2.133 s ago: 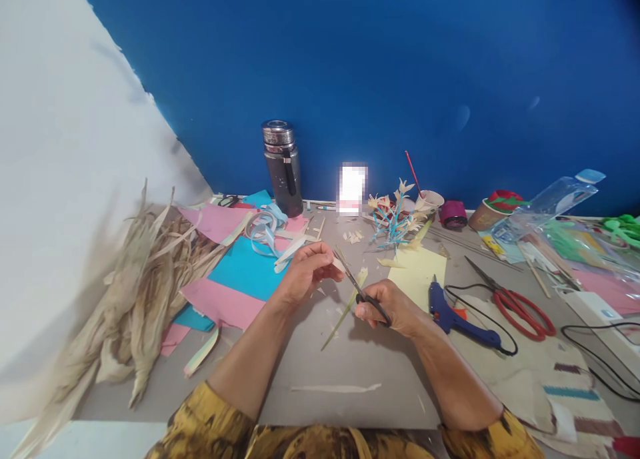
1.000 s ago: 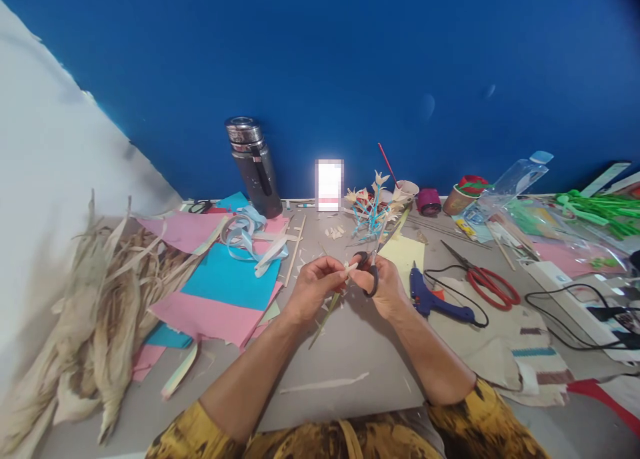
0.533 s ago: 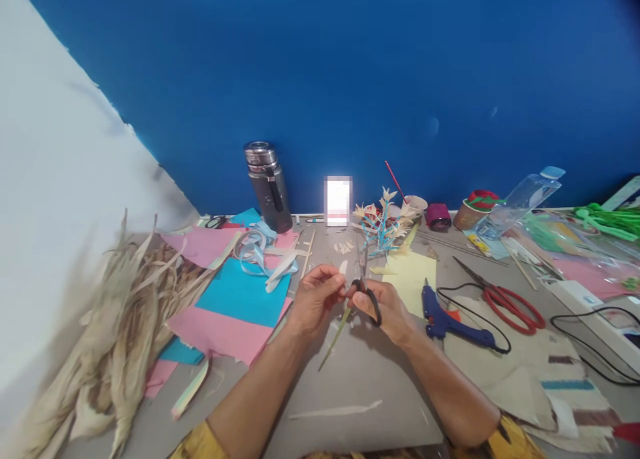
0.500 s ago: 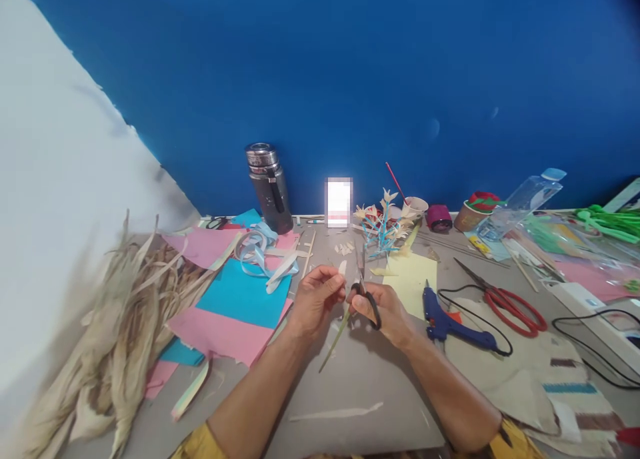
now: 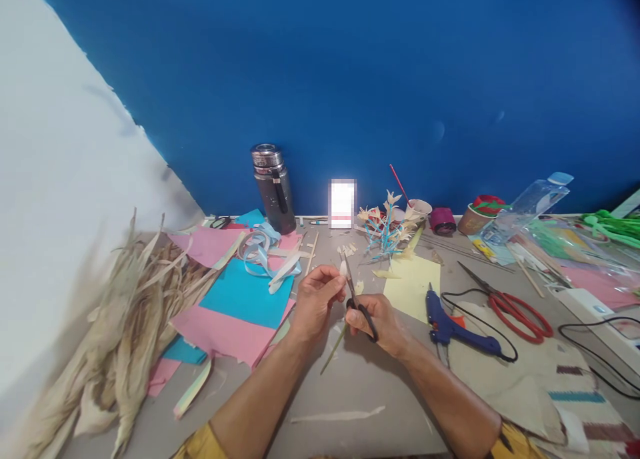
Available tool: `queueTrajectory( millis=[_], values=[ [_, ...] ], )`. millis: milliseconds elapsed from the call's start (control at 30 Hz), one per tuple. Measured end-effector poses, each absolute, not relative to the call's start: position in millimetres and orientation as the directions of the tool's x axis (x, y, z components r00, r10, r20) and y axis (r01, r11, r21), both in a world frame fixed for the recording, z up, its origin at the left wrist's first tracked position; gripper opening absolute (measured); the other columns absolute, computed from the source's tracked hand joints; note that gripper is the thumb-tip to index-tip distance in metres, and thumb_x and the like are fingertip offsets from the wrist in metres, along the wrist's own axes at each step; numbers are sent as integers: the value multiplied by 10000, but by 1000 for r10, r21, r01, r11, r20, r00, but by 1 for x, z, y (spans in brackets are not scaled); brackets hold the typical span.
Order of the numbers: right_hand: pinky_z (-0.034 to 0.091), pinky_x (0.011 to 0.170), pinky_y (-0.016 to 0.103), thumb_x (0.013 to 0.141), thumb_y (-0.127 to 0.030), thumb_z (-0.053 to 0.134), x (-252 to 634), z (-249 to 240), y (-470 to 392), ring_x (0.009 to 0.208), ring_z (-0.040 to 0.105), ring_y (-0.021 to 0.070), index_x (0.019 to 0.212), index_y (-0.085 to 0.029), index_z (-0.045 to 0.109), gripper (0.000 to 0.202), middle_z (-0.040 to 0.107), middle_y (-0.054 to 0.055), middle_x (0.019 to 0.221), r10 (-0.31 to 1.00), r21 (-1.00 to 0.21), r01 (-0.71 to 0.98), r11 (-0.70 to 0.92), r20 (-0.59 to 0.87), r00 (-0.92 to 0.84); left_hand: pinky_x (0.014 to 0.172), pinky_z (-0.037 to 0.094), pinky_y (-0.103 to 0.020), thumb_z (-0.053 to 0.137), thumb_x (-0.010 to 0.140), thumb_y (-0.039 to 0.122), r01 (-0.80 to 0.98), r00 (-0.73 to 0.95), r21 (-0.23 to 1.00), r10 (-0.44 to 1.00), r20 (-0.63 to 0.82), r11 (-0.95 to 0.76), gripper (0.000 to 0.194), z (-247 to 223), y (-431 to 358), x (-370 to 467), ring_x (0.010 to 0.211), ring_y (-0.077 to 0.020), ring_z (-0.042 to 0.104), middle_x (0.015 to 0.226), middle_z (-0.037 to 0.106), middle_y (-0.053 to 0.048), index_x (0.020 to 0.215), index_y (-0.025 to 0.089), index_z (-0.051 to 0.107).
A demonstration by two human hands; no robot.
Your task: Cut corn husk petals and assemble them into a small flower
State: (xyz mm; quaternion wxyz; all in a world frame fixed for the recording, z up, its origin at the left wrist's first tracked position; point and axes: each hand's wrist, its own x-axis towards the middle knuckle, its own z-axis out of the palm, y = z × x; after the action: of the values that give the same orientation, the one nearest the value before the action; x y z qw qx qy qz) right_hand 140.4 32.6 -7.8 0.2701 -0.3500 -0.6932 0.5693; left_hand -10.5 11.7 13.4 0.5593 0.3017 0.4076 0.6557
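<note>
My left hand (image 5: 323, 293) pinches a small pale piece of husk (image 5: 343, 267) between thumb and fingertips. Black-handled scissors (image 5: 365, 317) sit in my right hand (image 5: 381, 322), their blades pointing up and away, right against the pale piece. A thin green strip (image 5: 334, 353) hangs down between the two hands; which hand holds it I cannot tell. Just beyond my fingers lie several small cream petal-like pieces (image 5: 347, 248). A branching bunch of cream flowers with blue stems (image 5: 387, 229) stands behind my right hand.
Dried husks (image 5: 123, 339) pile up on the left, beside pink and blue sheets (image 5: 245, 292). A dark flask (image 5: 274, 192) stands by the wall. At right lie a blue glue gun (image 5: 463, 329) with its cord, red-handled scissors (image 5: 515, 309) and a white power strip (image 5: 600, 325).
My right hand has brought the scissors leftward, so the blades now meet the pale piece. The left hand keeps its pinch. The whole view has shifted slightly.
</note>
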Motion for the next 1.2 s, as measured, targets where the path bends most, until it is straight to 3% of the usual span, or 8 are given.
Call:
queueTrajectory(
  millis=[1200],
  values=[
    [300, 467, 234, 659, -734, 695, 139, -5, 33, 479, 428, 112, 538, -163, 558, 599, 557, 15, 499, 817, -982, 190, 13, -99, -568, 565, 386, -239, 788, 694, 245, -519, -137, 854, 985, -100, 15, 197, 15, 9, -11, 536, -100, 508, 561, 559, 32, 689, 173, 604]
  ],
)
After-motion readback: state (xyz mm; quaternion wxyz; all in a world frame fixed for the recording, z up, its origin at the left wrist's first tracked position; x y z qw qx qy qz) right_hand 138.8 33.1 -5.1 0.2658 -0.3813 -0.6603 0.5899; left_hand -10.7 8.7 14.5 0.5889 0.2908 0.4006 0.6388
